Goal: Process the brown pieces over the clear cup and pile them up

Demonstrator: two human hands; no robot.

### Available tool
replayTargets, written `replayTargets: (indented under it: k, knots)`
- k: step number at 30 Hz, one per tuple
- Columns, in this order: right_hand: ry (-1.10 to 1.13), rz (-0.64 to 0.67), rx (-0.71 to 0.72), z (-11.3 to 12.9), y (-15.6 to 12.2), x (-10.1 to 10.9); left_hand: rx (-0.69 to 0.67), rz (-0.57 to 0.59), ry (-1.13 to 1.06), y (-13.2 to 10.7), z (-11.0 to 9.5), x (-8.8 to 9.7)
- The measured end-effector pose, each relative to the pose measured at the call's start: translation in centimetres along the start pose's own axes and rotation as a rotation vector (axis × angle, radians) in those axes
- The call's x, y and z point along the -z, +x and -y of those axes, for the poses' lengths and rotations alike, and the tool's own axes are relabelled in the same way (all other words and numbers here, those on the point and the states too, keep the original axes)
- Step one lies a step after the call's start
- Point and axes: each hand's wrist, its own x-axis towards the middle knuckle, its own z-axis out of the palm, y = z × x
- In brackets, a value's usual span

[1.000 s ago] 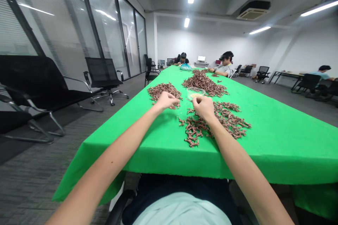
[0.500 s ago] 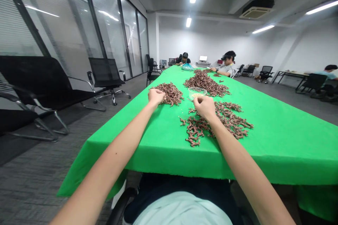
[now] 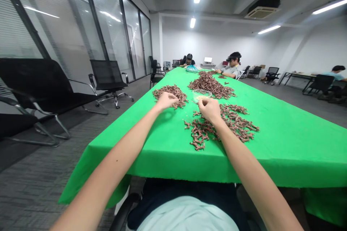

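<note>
A long surface draped in bright green cloth point(image 3: 287, 133) runs away from its near edge, where the cloth hangs down in front of the person; closest to that edge lies a loose spread of small, brown, glossy, figure-like pieces point(image 3: 199, 133), reaching from in front of the right hand point(image 3: 210, 110) to its right; that hand is pinched on 1 thin, dark, rod-like tool point(image 3: 194, 102), whose tip points towards the left edge.

The left hand point(image 3: 166, 101) is over the near side of a low pile of the same brown pieces point(image 3: 173, 89), beside the surface's left edge; its fingers are bent, and I cannot tell whether they grip a piece; the 2 hands are apart, with bare cloth between them.

Over the last 0.5 s the left hand has swung inwards from the pile's outer side, while the right has held its place; the gap between them is narrower, so the work seems to centre between the pile and the tool.

Just beyond the right hand stands a round, clear plastic tub point(image 3: 202, 93) with pale contents; behind it a larger brown heap point(image 3: 213, 85) stretches back; towards the far edge are a blue plastic bag point(image 3: 191, 68) and 2 seated co-workers.
</note>
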Motion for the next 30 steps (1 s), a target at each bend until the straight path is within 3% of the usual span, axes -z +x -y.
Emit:
replayTargets:
  k: [4, 7, 10, 23, 30]
  knots:
    - [-0.004, 0.004, 0.001, 0.1, 0.0, 0.1, -0.108, 0.486, 0.111, -1.2, -1.3, -1.3]
    - [-0.009, 0.002, 0.002, 0.1, 0.0, 0.1, -0.151, 0.685, 0.137, -1.9, -2.1, -1.9]
    - [-0.013, 0.007, 0.005, 0.1, 0.0, 0.1, -0.168, 0.799, 0.108, -2.2, -2.6, -2.2]
    - [-0.002, 0.0, 0.001, 0.1, -0.1, 0.1, -0.342, 0.7, 0.166, -2.0, -2.0, -2.7]
    - [-0.004, -0.008, 0.007, 0.1, 0.0, 0.2, -0.267, 0.74, 0.013, -2.2, -2.4, -2.7]
